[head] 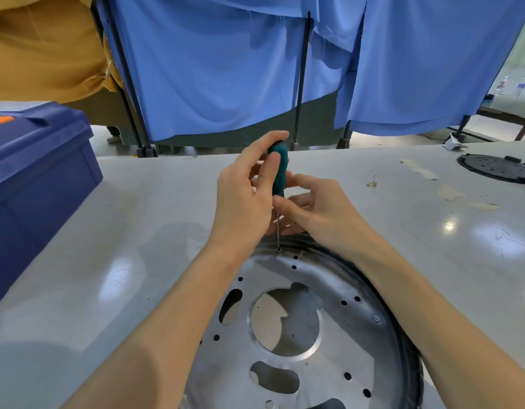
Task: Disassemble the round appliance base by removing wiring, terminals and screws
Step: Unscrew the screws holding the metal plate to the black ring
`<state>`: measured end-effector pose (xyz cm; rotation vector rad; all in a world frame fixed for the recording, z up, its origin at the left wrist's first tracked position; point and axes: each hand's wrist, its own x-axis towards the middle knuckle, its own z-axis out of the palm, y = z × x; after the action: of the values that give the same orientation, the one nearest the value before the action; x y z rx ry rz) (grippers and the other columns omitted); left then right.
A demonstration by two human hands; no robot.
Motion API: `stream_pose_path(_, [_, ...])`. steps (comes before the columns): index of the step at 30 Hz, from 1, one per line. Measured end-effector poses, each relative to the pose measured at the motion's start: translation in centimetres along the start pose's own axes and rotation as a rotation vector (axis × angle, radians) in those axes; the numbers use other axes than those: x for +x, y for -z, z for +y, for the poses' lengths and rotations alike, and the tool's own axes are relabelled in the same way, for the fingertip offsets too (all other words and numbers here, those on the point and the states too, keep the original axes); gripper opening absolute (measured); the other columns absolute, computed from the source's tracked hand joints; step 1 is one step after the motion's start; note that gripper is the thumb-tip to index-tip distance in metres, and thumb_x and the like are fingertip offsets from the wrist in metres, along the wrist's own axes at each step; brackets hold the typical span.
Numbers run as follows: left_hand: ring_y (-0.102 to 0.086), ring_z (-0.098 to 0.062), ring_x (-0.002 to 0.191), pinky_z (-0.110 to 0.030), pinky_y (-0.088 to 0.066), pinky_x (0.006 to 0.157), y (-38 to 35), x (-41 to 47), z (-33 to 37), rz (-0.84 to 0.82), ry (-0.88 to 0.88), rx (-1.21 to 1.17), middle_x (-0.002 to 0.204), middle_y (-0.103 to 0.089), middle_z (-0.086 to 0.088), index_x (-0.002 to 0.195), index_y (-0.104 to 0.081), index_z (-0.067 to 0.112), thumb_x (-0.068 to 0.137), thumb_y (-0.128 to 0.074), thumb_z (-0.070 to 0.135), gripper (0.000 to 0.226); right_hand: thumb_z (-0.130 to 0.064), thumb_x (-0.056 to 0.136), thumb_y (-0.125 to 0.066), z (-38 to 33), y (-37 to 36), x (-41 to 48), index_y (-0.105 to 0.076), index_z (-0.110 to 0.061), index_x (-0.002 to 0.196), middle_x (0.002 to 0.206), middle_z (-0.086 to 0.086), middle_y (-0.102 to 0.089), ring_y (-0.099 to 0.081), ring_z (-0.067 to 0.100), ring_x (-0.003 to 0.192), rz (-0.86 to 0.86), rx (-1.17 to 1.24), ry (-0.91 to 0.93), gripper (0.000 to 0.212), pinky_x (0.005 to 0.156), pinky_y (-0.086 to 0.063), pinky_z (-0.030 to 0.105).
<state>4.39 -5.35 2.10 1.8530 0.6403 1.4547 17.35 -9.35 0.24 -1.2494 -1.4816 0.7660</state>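
**Round base** (pixel 338 278): silver metal disc with a black outer ring, lying flat on the table at its near edge, between the two forearms. It has a large central opening, several oval cut-outs and many small round holes.
**Screws:** one (pixel 278 250) at the far rim, with the screwdriver tip seated in it. A second screw (pixel 377 318) sits on the right side of the disc.
**Screwdriver** (pixel 279 172): green handle and thin steel shaft, standing nearly upright over the far screw.
**Left hand** (pixel 243 196): curled round the upper handle, thumb laid along it.
**Right hand** (pixel 323 211): fingertips pinching the lower end of the handle, just above the shaft.
**Table** (pixel 137 231): glossy grey top.
**Blue toolbox** (pixel 34 178): far left, lid down.
**Black round cover** (pixel 497 168): far right, well apart from the base.
**Small metal bits** (pixel 372 183): beyond the right hand; too small to identify.
**Blue cloth** (pixel 211 69): hung on black poles behind the table.
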Motion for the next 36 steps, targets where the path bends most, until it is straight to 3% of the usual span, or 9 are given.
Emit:
stream_pose_path(4, [-0.058, -0.012, 0.087, -0.015, -0.050, 0.064, -0.11, -0.06, -0.06, 0.027, -0.032, 0.053, 0.101, -0.059, -0.004, 0.121, -0.059, 0.026, 0.091, -0.063, 0.020, 0.031, -0.012, 0.096, -0.059, 0.02, 0.12, 0.09, -0.061, -0.002, 0.109, 0.082, 0.015, -0.074, -0.074, 0.031, 0.073, 0.005, 0.014, 0.003, 0.016, 0.073, -0.061, 0.044])
stream_pose_path(11, [-0.066, -0.013, 0.091, -0.031, -0.057, 0.077, 0.01, 0.08, 0.14, 0.021, 0.004, -0.011, 0.101, -0.065, 0.001, 0.117, -0.056, 0.019, 0.096, -0.055, 0.021, 0.021, -0.021, 0.093, -0.063, -0.01, 0.00, -0.03, -0.058, -0.010, 0.110, 0.083, 0.010, -0.076, -0.074, 0.027, 0.073, -0.009, -0.010, 0.000, 0.021, 0.073, -0.062, 0.041])
stream_pose_path(15, [-0.058, -0.008, 0.084, -0.018, -0.050, 0.065, -0.18, -0.06, 0.22, 0.030, -0.026, 0.040, 0.095, -0.058, 0.004, 0.116, -0.057, 0.027, 0.091, -0.063, 0.028, 0.026, -0.016, 0.092, -0.065, -0.08, 0.02, 0.09, -0.060, -0.002, 0.108, 0.080, 0.010, -0.075, -0.074, 0.028, 0.071, 0.003, -0.021, 0.027, 0.022, 0.071, -0.061, 0.043])
stream_pose_path(19, [-0.060, -0.007, 0.096, -0.019, -0.052, 0.076, -0.13, -0.07, 0.24, -0.018, -0.004, 0.022, 0.106, -0.062, 0.001, 0.125, -0.058, 0.022, 0.101, -0.044, 0.027, 0.029, -0.008, 0.096, -0.057, -0.03, 0.17, 0.16, -0.063, -0.002, 0.109, 0.087, 0.016, -0.075, -0.074, 0.033, 0.077, -0.022, 0.040, -0.021, 0.016, 0.078, -0.059, 0.049])
stream_pose_path(23, [-0.066, -0.012, 0.089, -0.030, -0.057, 0.079, -0.08, -0.05, 0.33, 0.015, -0.005, 0.003, 0.097, -0.066, 0.001, 0.119, -0.058, 0.019, 0.097, -0.054, 0.023, 0.023, -0.022, 0.093, -0.063, -0.07, -0.01, -0.10, -0.059, -0.011, 0.109, 0.083, 0.010, -0.076, -0.075, 0.027, 0.076, -0.021, -0.016, -0.004, 0.020, 0.076, -0.061, 0.044])
stream_pose_path(26, [-0.060, -0.007, 0.080, -0.016, -0.051, 0.065, -0.22, -0.02, 0.27, 0.014, -0.008, 0.019, 0.094, -0.060, 0.009, 0.118, -0.059, 0.022, 0.093, -0.060, 0.026, 0.025, -0.018, 0.093, -0.063, -0.20, -0.02, -0.06, -0.060, -0.005, 0.105, 0.080, 0.011, -0.075, -0.074, 0.028, 0.073, -0.011, -0.019, 0.006, 0.018, 0.074, -0.061, 0.045])
stream_pose_path(29, [-0.058, -0.005, 0.093, -0.008, -0.048, 0.072, -0.22, 0.02, 0.05, -0.035, 0.019, 0.021, 0.111, -0.062, 0.005, 0.129, -0.057, 0.024, 0.100, -0.047, 0.023, 0.031, -0.011, 0.097, -0.056, -0.17, 0.20, 0.09, -0.062, -0.001, 0.110, 0.085, 0.016, -0.075, -0.074, 0.031, 0.075, -0.006, 0.019, -0.034, 0.017, 0.076, -0.059, 0.047])
stream_pose_path(32, [-0.062, -0.011, 0.103, -0.019, -0.054, 0.080, 0.00, 0.12, 0.02, -0.033, 0.036, -0.009, 0.113, -0.064, -0.002, 0.127, -0.057, 0.021, 0.099, -0.050, 0.017, 0.029, -0.014, 0.098, -0.055, -0.19, 0.16, -0.05, -0.062, -0.006, 0.116, 0.087, 0.014, -0.076, -0.074, 0.028, 0.076, -0.013, 0.000, -0.031, 0.020, 0.077, -0.060, 0.045])
stream_pose_path(36, [-0.059, -0.006, 0.086, -0.017, -0.051, 0.067, -0.05, 0.00, 0.05, 0.015, -0.004, 0.054, 0.098, -0.061, 0.007, 0.119, -0.058, 0.026, 0.090, -0.065, 0.024, 0.029, -0.021, 0.093, -0.063, -0.24, -0.06, -0.15, -0.054, -0.006, 0.119, 0.084, 0.011, -0.075, -0.074, 0.027, 0.073, 0.009, -0.037, 0.002, 0.031, 0.074, -0.061, 0.046])
